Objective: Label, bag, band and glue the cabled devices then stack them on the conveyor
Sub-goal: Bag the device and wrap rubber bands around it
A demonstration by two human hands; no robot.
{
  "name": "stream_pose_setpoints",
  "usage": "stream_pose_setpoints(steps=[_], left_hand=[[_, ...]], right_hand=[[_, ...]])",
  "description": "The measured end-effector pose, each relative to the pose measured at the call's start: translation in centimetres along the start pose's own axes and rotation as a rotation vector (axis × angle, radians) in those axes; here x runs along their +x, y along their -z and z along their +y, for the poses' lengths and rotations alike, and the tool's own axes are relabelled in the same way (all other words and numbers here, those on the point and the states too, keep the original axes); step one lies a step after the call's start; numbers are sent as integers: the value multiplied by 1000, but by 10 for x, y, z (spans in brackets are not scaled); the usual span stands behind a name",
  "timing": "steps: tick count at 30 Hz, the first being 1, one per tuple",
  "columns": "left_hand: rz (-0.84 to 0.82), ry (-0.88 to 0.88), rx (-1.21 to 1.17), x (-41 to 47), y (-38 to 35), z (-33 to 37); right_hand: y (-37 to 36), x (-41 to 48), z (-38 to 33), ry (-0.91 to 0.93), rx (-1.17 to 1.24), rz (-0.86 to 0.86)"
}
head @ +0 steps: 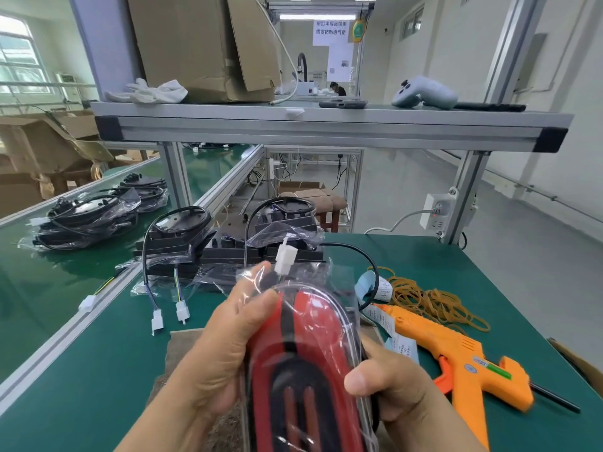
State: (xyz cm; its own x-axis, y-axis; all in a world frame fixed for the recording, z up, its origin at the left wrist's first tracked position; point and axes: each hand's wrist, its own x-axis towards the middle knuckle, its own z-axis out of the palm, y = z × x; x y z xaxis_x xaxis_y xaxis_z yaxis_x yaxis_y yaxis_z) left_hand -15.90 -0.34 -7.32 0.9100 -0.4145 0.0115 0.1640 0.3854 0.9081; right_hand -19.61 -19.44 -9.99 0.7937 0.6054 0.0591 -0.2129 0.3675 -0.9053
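Bench: we stand at a green-matted worktable (98, 380), whose left edge runs along a green conveyor belt (29, 288).
Device in hand: a red and black cabled device (303, 347) sits inside a clear plastic bag (321, 272), lifted above the near middle of the table.
Left hand: our left hand (225, 347) grips the device's left side, fingers curled over the bag film.
Right hand: our right hand (391, 389) clamps the right side, thumb on top.
Cable: a black cable (362, 256) loops out beyond the bag. A white connector (286, 258) sticks up at the bag's far end, seemingly on the same lead.
Tools: an orange glue gun (456, 357) lies to the right, just beside a heap of rubber bands (430, 300) and some label strips (380, 290).
Waiting stock: black devices (228, 246) with trailing leads are piled at the table's far edge.
Conveyor: bagged devices (88, 220) are stacked on the belt.
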Motion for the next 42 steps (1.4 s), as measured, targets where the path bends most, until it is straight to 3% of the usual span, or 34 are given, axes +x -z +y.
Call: stream_pose_setpoints(steps=[2,5,10,15,20,25,29,31,33,36,38,40,42], left_hand=[[-45,29,-102,0,1,-2],[76,19,-94,3,2,-3],[198,-57,-15,4,-1,1],[139,-147,159,4,-13,-2],[165,-124,129,10,-23,-6],[97,-86,176,14,-37,-6],[7,-251,682,27,-57,-3],[-52,-188,798,40,-67,-1],[-34,-82,718,63,-74,0],[149,-5,570,110,-79,-10],[87,10,664,138,-86,-26],[-113,-27,810,158,-101,-48],[-305,-86,1078,168,-119,-69]], right_hand=[[3,0,0,18,26,-41],[4,-3,-7,-13,-61,-25],[0,-3,-15,-7,-195,182],[-2,0,-26,45,-389,442],[0,-3,-17,29,-181,404],[6,-13,-7,147,-30,377],[18,-23,-11,231,-78,457],[24,-33,-13,266,-55,459],[35,-46,-12,278,-24,431],[43,-64,-15,290,-49,412],[45,-72,-22,286,-143,330],[43,-74,-30,266,-318,282],[38,-75,-42,227,-345,264]])
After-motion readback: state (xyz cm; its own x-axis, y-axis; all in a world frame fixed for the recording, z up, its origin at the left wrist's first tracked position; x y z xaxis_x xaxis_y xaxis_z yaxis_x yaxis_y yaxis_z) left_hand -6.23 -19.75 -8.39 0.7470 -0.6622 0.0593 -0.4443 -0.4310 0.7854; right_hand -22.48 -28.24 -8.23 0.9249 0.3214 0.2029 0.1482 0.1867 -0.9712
